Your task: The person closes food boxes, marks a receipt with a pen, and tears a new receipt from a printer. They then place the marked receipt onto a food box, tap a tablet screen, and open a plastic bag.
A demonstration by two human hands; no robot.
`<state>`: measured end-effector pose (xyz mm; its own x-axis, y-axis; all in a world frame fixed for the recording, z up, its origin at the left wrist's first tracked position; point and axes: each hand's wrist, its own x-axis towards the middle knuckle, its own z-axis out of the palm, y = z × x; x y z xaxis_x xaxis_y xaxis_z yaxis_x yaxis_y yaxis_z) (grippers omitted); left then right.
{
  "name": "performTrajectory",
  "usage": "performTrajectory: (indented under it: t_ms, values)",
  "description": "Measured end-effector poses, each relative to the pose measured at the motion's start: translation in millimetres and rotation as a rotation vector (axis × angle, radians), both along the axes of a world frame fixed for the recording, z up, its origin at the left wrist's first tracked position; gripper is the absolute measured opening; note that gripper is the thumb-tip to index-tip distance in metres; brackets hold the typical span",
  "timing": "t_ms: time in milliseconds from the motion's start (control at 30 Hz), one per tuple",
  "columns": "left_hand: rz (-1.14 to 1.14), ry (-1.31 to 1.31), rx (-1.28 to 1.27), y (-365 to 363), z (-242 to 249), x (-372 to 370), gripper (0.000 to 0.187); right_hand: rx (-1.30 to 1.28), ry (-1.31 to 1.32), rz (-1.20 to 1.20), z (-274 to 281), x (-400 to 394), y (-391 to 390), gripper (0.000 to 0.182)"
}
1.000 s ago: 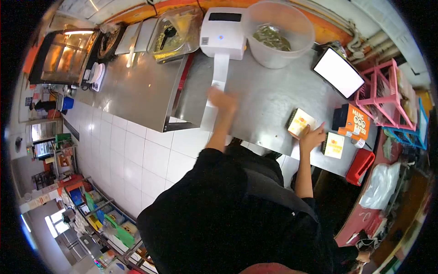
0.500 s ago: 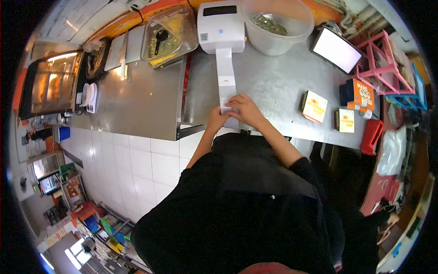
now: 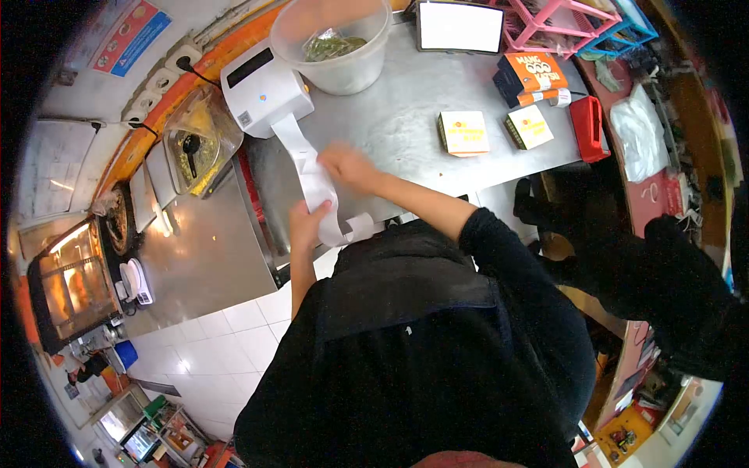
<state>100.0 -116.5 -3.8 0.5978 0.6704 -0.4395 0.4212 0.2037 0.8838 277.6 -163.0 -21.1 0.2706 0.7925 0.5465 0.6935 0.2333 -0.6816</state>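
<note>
A long white strip of label paper (image 3: 316, 184) comes out of the white label printer (image 3: 261, 87) and curls at its lower end, over the counter edge. My left hand (image 3: 306, 224) is closed around the strip near that end, thumb on top. Beside the strip, a little higher up, is my right hand (image 3: 349, 166). Motion blurs its fingers, so whether they touch the paper cannot be made out.
Behind the printer stands a clear plastic tub (image 3: 331, 54) with green leaves. Two small boxes of stickers or cards, one (image 3: 463, 133) nearer, lie to the right. A lit tablet (image 3: 459, 27), orange box (image 3: 534, 76) and red holder (image 3: 589, 129) stand beyond. A dark-clothed person (image 3: 647, 273) is at right.
The view has turned to the right. My hands, together on the strip before, have come apart; the left keeps the paper, the right has moved off to the side. The strip now bends and curls.
</note>
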Motion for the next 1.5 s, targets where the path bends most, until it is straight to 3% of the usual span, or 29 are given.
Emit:
performTrajectory:
  t_ms: [33,133,200,233,267,333,467,533,567,600,633,667,700,733,800,867,900,967,1000,1067,1100,1167,1200,1267,1467,1500]
  values:
    - [0.001,0.002,0.009,-2.4,1.8,-4.1,0.033,0.009,0.002,0.001,9.3,4.3,-2.0,0.015]
    - [0.228,0.152,0.428,-13.6,0.9,-10.4,0.049,0.146,-0.034,-0.260,43.1,29.3,-21.6,0.023]
    - [0.365,0.241,0.688,-21.9,-2.1,-7.0,0.060,0.218,-0.180,-0.286,61.4,35.1,-46.6,0.040]
    - [0.356,-0.004,-0.071,-13.1,11.3,8.5,0.057,0.207,-0.179,-0.296,67.0,37.2,-59.8,0.040]
    - [0.345,-0.003,-0.076,-16.8,24.7,24.4,0.057,0.196,-0.231,-0.253,72.7,40.6,-70.8,0.048]
    - [0.023,-0.366,-1.234,-32.8,58.0,60.9,0.051,0.191,-0.292,-0.232,78.9,48.2,-88.9,0.056]
    - [-0.020,-0.514,-1.212,-43.9,19.3,97.4,0.047,0.145,-0.416,-0.288,89.2,71.5,-132.1,0.070]
    - [-0.038,-0.481,-0.649,-56.2,39.1,124.5,0.049,0.006,0.092,-0.207,91.7,84.7,-153.1,0.065]
    - [-0.047,-0.483,-0.649,-60.2,37.8,135.9,0.049,-0.070,0.478,-0.269,89.5,82.7,-166.3,0.063]
    - [-0.091,-0.450,-0.493,-65.2,34.6,145.3,0.051,-0.069,0.477,-0.274,80.3,82.9,-175.2,0.063]
    - [-0.134,-0.416,-0.336,-71.1,34.9,156.1,0.053,-0.163,0.636,-0.310,70.7,84.0,-181.6,0.059]
    - [-0.140,-0.414,-0.338,-78.8,35.8,167.3,0.053,-0.257,0.798,-0.346,62.3,84.9,-189.0,0.056]
    - [-0.201,-0.382,-0.284,-89.1,42.2,179.2,0.053,-0.324,0.871,-0.260,75.6,85.3,-196.4,0.037]
    - [-0.261,-0.350,-0.230,-98.1,47.7,190.2,0.053,-0.323,0.875,-0.264,72.1,91.4,-205.5,0.037]
    - [-0.278,-0.328,-0.255,-105.3,35.8,214.2,0.057,-0.283,0.956,-0.503,59.3,112.1,-232.9,0.017]
    - [-0.395,-0.458,0.290,-104.8,-5.3,244.9,0.079,-0.175,0.981,-0.720,47.5,136.3,-264.4,0.013]
    - [-0.399,-0.464,0.287,-105.4,-5.9,262.4,0.079,-0.116,1.056,-0.710,52.3,142.9,-275.2,0.015]
    - [-0.830,-0.092,1.459,-107.7,-7.7,287.9,0.104,-0.059,1.181,-0.692,60.3,146.3,-286.6,0.020]
    - [-0.837,-0.092,1.454,-106.4,-16.3,298.9,0.104,-0.060,1.185,-0.697,56.3,146.1,-289.8,0.020]
    - [-1.236,0.054,1.298,-99.2,-44.9,322.4,0.115,-0.216,1.174,-0.600,42.7,150.6,-294.6,0.022]
    - [-1.237,0.052,1.299,-93.9,-61.4,329.5,0.115,-0.197,1.133,-0.559,37.7,150.3,-291.8,0.023]
    - [-1.040,-0.021,0.702,-83.4,-81.1,342.9,0.110,-0.188,1.060,-0.556,24.3,151.0,-285.0,0.026]
    - [-1.037,-0.023,0.710,-83.7,-73.5,344.2,0.110,-0.174,1.063,-0.541,19.2,152.2,-280.1,0.027]
    - [-0.944,-0.074,-0.099,-87.2,-45.6,336.0,0.106,-0.174,0.931,-0.530,13.7,154.8,-265.4,0.025]
    - [-0.931,-0.175,-0.010,-99.0,-30.5,324.7,0.106,-0.208,0.699,-0.669,24.9,169.4,-231.2,0.031]
    - [-0.924,-0.248,0.051,-102.2,-29.5,322.4,0.105,-0.396,0.518,-0.743,41.1,169.6,-231.4,0.034]
